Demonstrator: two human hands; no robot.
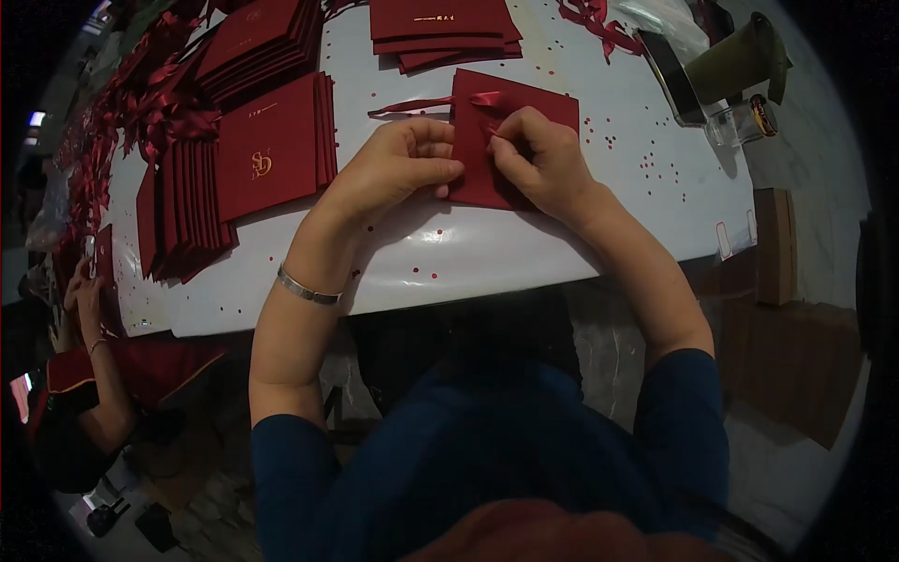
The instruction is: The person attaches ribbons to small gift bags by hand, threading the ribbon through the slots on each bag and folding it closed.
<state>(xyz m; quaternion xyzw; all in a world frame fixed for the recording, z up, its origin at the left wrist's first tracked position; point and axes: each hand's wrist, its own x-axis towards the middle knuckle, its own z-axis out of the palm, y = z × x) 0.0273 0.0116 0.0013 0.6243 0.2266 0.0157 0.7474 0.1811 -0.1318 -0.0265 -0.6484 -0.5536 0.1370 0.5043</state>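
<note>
A dark red card folder (514, 192) lies at the table's near edge, in front of me. My left hand (405, 166) is closed at its left edge, with the thumb on top and the other fingers curled at the edge. My right hand (540, 155) is over the folder, finger and thumb pinched on a red ribbon (486, 98). One end of that ribbon stretches left past the folder onto the table. The ribbon's part inside the pinch is mostly hidden by my fingers.
Stacks of red folders (269, 159) stand on the white table (403, 281) to the left and at the back (440, 21). Loose red ribbons (169, 112) heap at far left. A green roll (740, 61) and a tape roll (763, 115) lie right. Another person's hand (82, 286) works at left.
</note>
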